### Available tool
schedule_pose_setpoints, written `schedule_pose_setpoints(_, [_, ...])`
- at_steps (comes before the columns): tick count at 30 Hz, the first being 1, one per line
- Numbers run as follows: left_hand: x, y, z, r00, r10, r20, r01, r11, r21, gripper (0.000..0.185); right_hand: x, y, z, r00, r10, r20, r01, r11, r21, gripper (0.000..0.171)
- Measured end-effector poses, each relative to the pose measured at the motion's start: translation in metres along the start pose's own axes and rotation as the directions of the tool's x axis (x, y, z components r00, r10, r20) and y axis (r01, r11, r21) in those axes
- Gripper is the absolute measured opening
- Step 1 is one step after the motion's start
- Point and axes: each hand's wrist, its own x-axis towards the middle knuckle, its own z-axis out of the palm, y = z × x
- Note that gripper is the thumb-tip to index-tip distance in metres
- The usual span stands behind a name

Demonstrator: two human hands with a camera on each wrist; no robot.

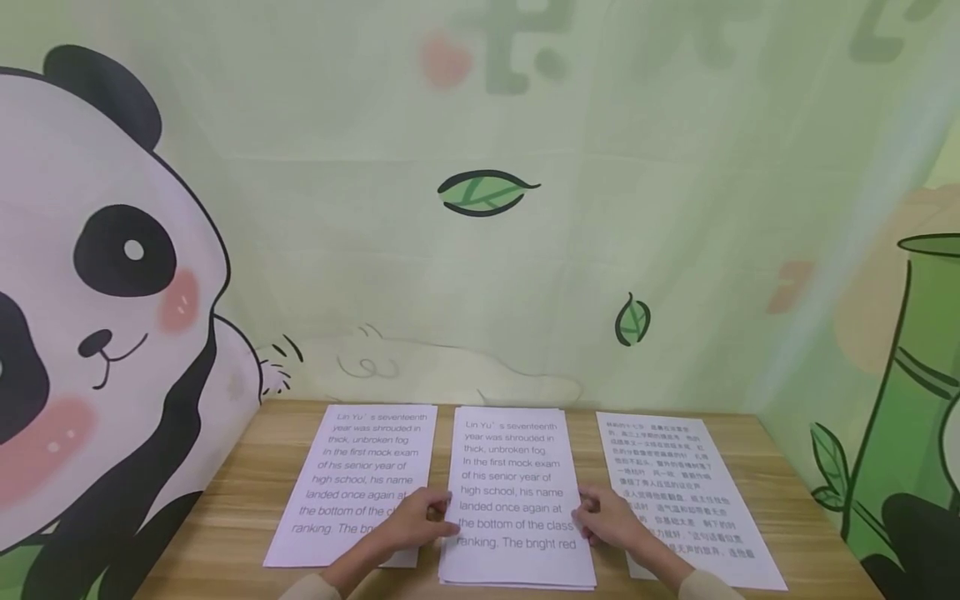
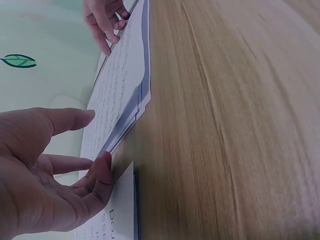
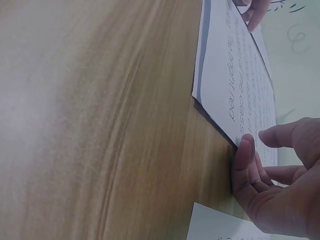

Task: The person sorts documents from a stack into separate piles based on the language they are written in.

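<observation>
Nearest to us lay the bare front strip of the wooden desk (image 1: 225, 542), and just beyond it our two hands, one on each long edge of the middle stack of printed sheets (image 1: 513, 492). Our left hand (image 1: 416, 521) met the stack's left edge with relaxed, nearly straight fingers, the thumb tip touching the paper where the sheets fanned slightly apart; nothing was pinched. Our right hand (image 1: 611, 518) mirrored it on the right edge, fingers loosely extended, the thumb against the side of the pile and no sheet gripped. In the wrist views the stack's near corner (image 2: 131, 117) showed several layers slightly out of line, so we judged that the squaring was unfinished.

To do this well, we thought, both palms should press inward evenly and at the same height, sliding along the edges rather than lifting, so that no sheet buckled or slipped out underneath. Light pressure seemed enough; paper this thin would crease if shoved.

Just left of the stack lay a single sheet of English text (image 1: 356, 479), partly under our left forearm; to the right, apart from the stack, lay a sheet of denser print (image 1: 675, 492).

Farther back the desk ended at a pale green wall with a panda (image 1: 90, 275) and a drawn leaf (image 1: 483, 192).
</observation>
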Motion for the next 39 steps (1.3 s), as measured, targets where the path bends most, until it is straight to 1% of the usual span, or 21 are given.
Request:
schedule_pose_setpoints(4, [0.000,-0.003,0.001,0.999,-0.016,-0.044,0.016,1.000,-0.004,0.048,-0.003,-0.001,-0.001,1.000,-0.007,-0.007,0.007,1.000,-0.002,0.058])
schedule_pose_setpoints(6, [0.000,-0.005,0.001,0.997,-0.010,-0.076,0.008,1.000,-0.030,0.056,-0.004,0.000,-0.002,1.000,-0.018,-0.017,0.018,1.000,0.006,0.057])
schedule_pose_setpoints(8, [0.000,-0.006,0.003,0.995,0.006,-0.104,-0.012,0.998,-0.064,0.055,-0.006,0.000,-0.003,0.999,-0.033,-0.038,0.034,0.999,0.015,0.056])
schedule_pose_setpoints(11, [-0.001,-0.007,0.005,0.991,0.031,-0.129,-0.046,0.992,-0.119,0.051,-0.007,0.002,-0.004,0.995,-0.054,-0.078,0.058,0.998,0.039,0.054])
schedule_pose_setpoints(14, [-0.001,-0.009,0.007,0.991,0.028,-0.134,-0.049,0.987,-0.155,0.051,-0.006,0.004,-0.004,0.994,-0.044,-0.095,0.053,0.994,0.094,0.055])
schedule_pose_setpoints(17, [0.001,-0.012,0.009,0.991,-0.014,-0.130,-0.015,0.976,-0.218,0.056,-0.004,0.005,-0.004,0.997,-0.001,-0.071,0.015,0.980,0.199,0.059])
schedule_pose_setpoints(20, [0.005,-0.016,0.010,0.990,-0.078,-0.116,0.039,0.953,-0.300,0.066,-0.001,0.007,-0.004,0.999,0.039,-0.003,-0.036,0.945,0.326,0.061])
schedule_pose_setpoints(22, [0.008,-0.018,0.010,0.990,-0.113,-0.088,0.076,0.934,-0.349,0.073,0.000,0.009,-0.006,0.997,0.048,0.054,-0.065,0.920,0.386,0.063])
schedule_pose_setpoints(24, [0.010,-0.018,0.010,0.990,-0.131,-0.046,0.104,0.920,-0.379,0.079,0.000,0.010,-0.007,0.993,0.045,0.108,-0.087,0.902,0.422,0.065])
schedule_pose_setpoints(27, [0.010,-0.017,0.007,0.992,-0.125,0.013,0.119,0.908,-0.402,0.082,0.000,0.010,-0.011,0.987,0.031,0.157,-0.099,0.890,0.445,0.069])
schedule_pose_setpoints(29, [0.008,-0.015,0.004,0.994,-0.110,0.028,0.112,0.905,-0.410,0.083,-0.001,0.009,-0.012,0.984,0.014,0.179,-0.098,0.880,0.466,0.072])
schedule_pose_setpoints(32, [0.005,-0.014,-0.002,0.995,-0.097,0.026,0.098,0.905,-0.415,0.083,-0.004,0.005,-0.015,0.981,-0.024,0.195,-0.080,0.858,0.508,0.076])
schedule_pose_setpoints(35, [0.003,-0.013,-0.010,0.997,-0.078,0.022,0.080,0.900,-0.429,0.082,-0.007,0.000,-0.017,0.979,-0.076,0.191,-0.040,0.840,0.541,0.076])
schedule_pose_setpoints(37, [0.002,-0.013,-0.015,0.998,-0.061,0.020,0.064,0.895,-0.442,0.082,-0.009,-0.003,-0.017,0.980,-0.100,0.171,-0.011,0.836,0.549,0.075])
schedule_pose_setpoints(39, [0.000,-0.014,-0.019,0.999,-0.047,0.014,0.048,0.888,-0.457,0.083,-0.009,-0.006,-0.016,0.983,-0.108,0.146,0.011,0.839,0.544,0.074])
